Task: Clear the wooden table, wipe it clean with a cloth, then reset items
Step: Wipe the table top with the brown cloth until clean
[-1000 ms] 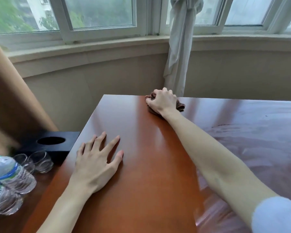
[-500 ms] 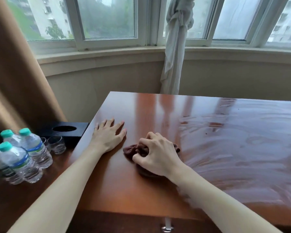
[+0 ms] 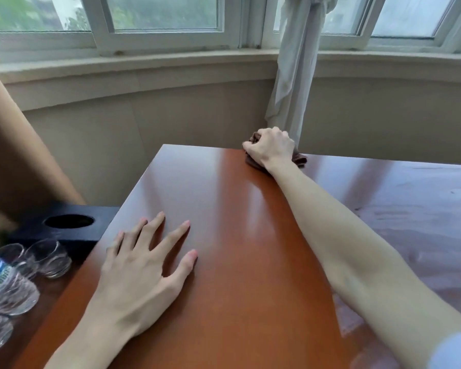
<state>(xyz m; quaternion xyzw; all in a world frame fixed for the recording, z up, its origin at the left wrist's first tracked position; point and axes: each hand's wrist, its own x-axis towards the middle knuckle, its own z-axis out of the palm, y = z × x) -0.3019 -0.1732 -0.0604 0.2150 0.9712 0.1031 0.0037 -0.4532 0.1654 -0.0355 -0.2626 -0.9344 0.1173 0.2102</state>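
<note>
Far out at the table's (image 3: 250,262) back edge, the right hand (image 3: 270,149) gripped a bunched brown cloth (image 3: 298,158), its fingers (image 3: 261,137) curled over the top so that the cloth lay beneath the palm, showing only at the knuckles and beside the wrist. Nearer the left edge, the left hand (image 3: 141,272) rested flat on the wood, fingers (image 3: 155,230) straight and spread, holding nothing. Off that left edge, on a lower surface, stood a black box (image 3: 64,227) with a round hole, two glasses (image 3: 48,258) and water bottles (image 3: 3,286). Streaky smears marked the table's right part.
</note>
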